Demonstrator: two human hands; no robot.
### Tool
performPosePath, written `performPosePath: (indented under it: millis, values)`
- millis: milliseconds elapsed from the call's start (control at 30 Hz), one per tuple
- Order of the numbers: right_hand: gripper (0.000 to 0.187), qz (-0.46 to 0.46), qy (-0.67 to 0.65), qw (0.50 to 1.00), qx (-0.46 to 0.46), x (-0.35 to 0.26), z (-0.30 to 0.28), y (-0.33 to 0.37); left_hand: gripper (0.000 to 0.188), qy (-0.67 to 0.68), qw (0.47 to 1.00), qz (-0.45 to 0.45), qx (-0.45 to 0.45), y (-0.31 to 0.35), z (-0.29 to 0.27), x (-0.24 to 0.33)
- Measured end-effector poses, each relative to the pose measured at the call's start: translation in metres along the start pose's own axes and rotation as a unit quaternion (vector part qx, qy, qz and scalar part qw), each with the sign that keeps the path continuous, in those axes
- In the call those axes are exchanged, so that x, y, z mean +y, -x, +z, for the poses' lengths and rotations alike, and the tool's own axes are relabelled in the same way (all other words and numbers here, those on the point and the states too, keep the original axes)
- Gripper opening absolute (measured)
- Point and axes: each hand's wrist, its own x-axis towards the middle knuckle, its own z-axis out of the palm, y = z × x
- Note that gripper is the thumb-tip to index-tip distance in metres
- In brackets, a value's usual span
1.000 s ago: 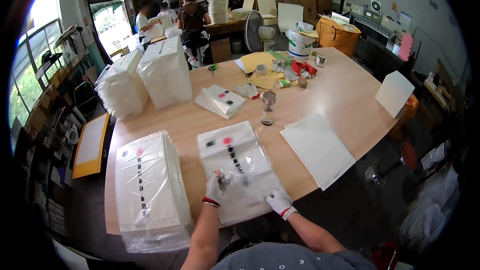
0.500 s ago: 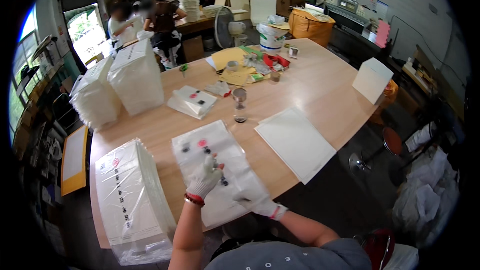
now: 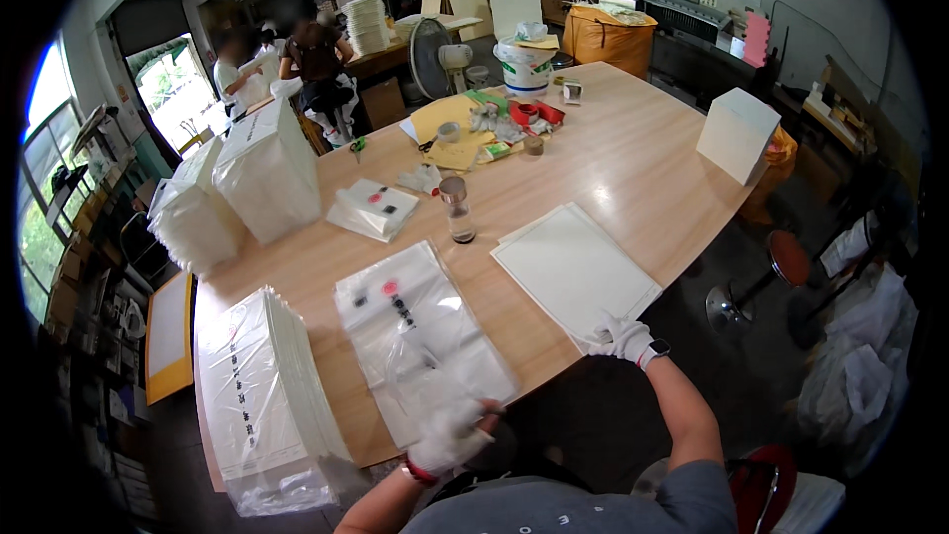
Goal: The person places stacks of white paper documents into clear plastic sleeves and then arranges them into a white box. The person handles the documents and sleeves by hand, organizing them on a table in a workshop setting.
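My left hand [image 3: 451, 441], in a white knit glove and smeared by motion, is at the near edge of a stack of clear printed plastic bags [image 3: 381, 307]. Whether its fingers grip the top bag is unclear. My right hand [image 3: 625, 338], also gloved, reaches the near corner of the flat white sheets [image 3: 573, 272]. Its fingers are stretched apart and touch that corner. On the left stands a tall pile of white sheets in printed plastic bags [image 3: 252, 396]. A clear glass bottle [image 3: 458, 210] stands upright beyond the bag stack.
Wrapped white stacks [image 3: 267, 173] stand at the table's far left. Yellow paper, tape rolls [image 3: 534, 145] and scraps lie near a white bucket [image 3: 526, 69]. A white block [image 3: 738, 135] sits at the right edge. A red stool [image 3: 794, 255] is beside the table. People work beyond.
My right hand has moved from the plastic bags right to the corner of the white sheets. My left hand has come back from the bags' middle to their near edge. The view has shifted slightly.
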Motion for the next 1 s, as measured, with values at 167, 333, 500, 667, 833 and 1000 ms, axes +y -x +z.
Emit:
performPosePath:
  millis: [167, 333, 500, 667, 833, 1000]
  values:
    - [0.02, -0.075, 0.169, 0.976, 0.114, -0.062, -0.013, 0.013, 0.023, 0.561, 0.762, -0.312, -0.092, -0.026, 0.102, -0.013]
    - [0.02, -0.341, 0.022, 0.938, 0.055, -0.136, 0.018, 0.089, 0.033, 0.696, 0.538, -0.475, -0.029, -0.043, 0.143, -0.071]
    - [0.029, 0.087, -0.456, 0.877, 0.121, -0.022, 0.075, 0.084, 0.048, 0.331, 0.859, -0.336, -0.2, 0.003, 0.08, -0.075]
    - [0.042, 0.137, -0.791, 0.595, 0.044, -0.116, 0.119, 0.084, 0.096, -0.225, 0.967, -0.091, -0.077, 0.028, 0.152, -0.07]
    - [0.034, 0.178, -0.612, 0.759, 0.134, -0.16, 0.129, 0.077, 0.074, -0.15, 0.937, -0.122, -0.29, -0.003, 0.085, -0.016]
    - [0.026, 0.067, -0.445, 0.864, 0.224, -0.178, 0.088, 0.106, 0.069, -0.358, 0.904, 0.02, 0.232, 0.001, -0.016, -0.026]
